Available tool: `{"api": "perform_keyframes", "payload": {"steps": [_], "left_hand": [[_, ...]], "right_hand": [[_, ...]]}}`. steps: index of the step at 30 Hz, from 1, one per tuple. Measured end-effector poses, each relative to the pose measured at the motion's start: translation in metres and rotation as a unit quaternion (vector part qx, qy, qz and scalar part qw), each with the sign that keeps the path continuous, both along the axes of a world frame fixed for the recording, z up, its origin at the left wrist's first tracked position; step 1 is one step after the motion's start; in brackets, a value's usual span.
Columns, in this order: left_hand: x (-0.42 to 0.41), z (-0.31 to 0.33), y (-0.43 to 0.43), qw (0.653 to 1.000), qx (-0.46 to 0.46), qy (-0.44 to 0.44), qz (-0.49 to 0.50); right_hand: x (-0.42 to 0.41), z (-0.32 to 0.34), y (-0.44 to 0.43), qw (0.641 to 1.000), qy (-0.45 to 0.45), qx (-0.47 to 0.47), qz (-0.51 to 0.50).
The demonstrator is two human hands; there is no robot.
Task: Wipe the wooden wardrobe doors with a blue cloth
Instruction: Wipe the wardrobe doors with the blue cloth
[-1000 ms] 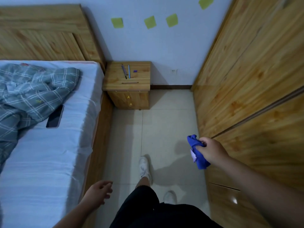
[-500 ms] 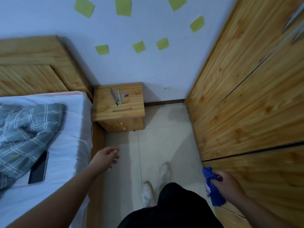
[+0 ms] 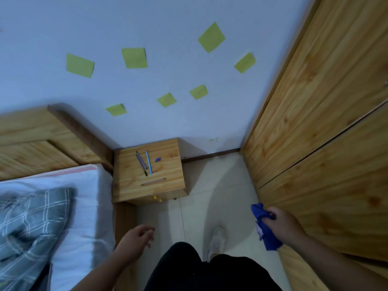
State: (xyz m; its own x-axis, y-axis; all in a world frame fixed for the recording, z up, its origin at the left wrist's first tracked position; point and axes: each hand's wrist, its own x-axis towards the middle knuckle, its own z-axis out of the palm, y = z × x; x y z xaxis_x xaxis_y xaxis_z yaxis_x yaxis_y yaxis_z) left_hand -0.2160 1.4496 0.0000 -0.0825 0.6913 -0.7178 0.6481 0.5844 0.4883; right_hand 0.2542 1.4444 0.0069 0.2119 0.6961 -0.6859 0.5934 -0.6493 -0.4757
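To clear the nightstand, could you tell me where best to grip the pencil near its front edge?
Probably mid-shaft, pinched from straight above across its thin width. The pencil lies flat on the nightstand, crosswise, apart from the pens behind it, so both long sides are free.

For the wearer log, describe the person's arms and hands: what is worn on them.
Both forearms are bare to the frame's edge, with no sleeve in view. The left hand and the right hand wear no gloves, and no watch or bracelet shows at either wrist. The fingers are too blurred to tell rings.
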Motion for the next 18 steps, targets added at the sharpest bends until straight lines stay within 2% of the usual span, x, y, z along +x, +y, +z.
{"api": "perform_keyframes", "payload": {"steps": [4, 9, 14, 18], "left_hand": [[-0.002, 0.004, 0.029, 1.0, -0.016, 0.01, 0.022], [-0.003, 0.002, 0.107, 1.0, -0.018, 0.007, 0.011], [0.008, -0.018, 0.209, 0.997, -0.014, -0.009, -0.08], [0.029, -0.02, 0.296, 0.973, -0.015, -0.013, -0.23]], "right_hand": [[-0.001, 0.018, 0.076, 0.999, -0.003, 0.048, -0.019], [-0.001, 0.025, 0.14, 0.993, -0.021, 0.092, -0.075], [-0.005, 0.023, 0.174, 0.987, -0.038, 0.086, -0.128], [-0.014, 0.021, 0.172, 0.98, -0.042, 0.06, -0.185]]}}
